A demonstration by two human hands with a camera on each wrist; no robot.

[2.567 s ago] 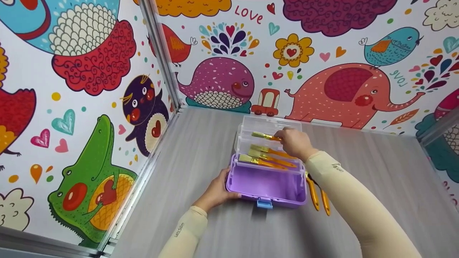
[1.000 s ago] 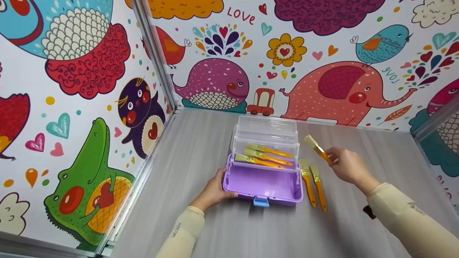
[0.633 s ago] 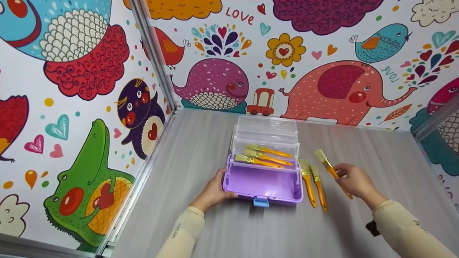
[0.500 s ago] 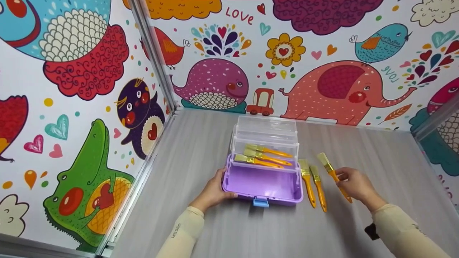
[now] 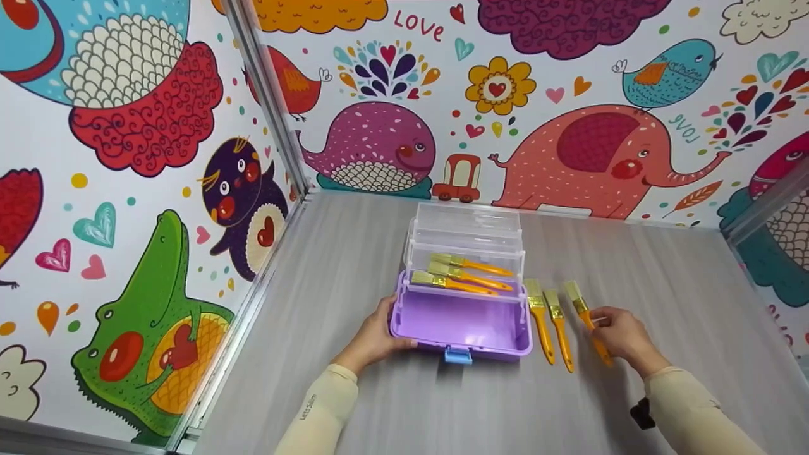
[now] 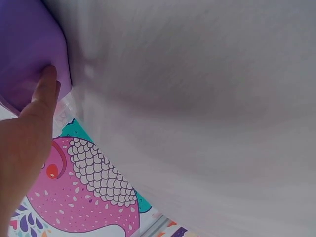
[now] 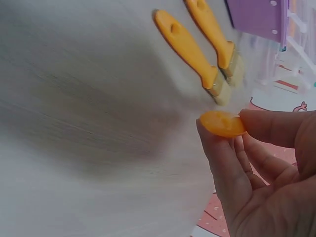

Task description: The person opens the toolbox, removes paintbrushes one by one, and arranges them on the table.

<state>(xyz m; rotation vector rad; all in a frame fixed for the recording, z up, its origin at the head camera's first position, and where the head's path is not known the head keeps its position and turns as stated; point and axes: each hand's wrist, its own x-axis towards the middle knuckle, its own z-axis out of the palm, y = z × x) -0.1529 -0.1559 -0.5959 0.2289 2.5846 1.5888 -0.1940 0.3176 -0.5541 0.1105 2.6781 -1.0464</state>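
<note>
My right hand (image 5: 622, 335) pinches the orange handle of a paintbrush (image 5: 579, 306) between thumb and fingers, its pale bristles pointing away from me. In the right wrist view the butt of that handle (image 7: 222, 123) shows end-on between the fingertips. Left of it, two more paintbrushes (image 5: 537, 319) lie side by side on the table. My left hand (image 5: 373, 338) holds the near left corner of a purple toolbox (image 5: 468, 319), thumb along its front. In the left wrist view a finger (image 6: 47, 86) lies against the box wall. Three paintbrushes (image 5: 471, 278) rest in the box's clear fold-out trays.
The toolbox lid (image 5: 468, 218) is raised toward the back wall (image 5: 537, 126), which carries cartoon prints. A blue latch (image 5: 458, 355) hangs at the box's front. The grey wood-look table (image 5: 663, 284) extends to both sides, with a printed wall at the left.
My right hand has taken a paintbrush from the upper tray, carried it right, then lowered it toward the table beside the two brushes there. My left hand has stayed on the box.
</note>
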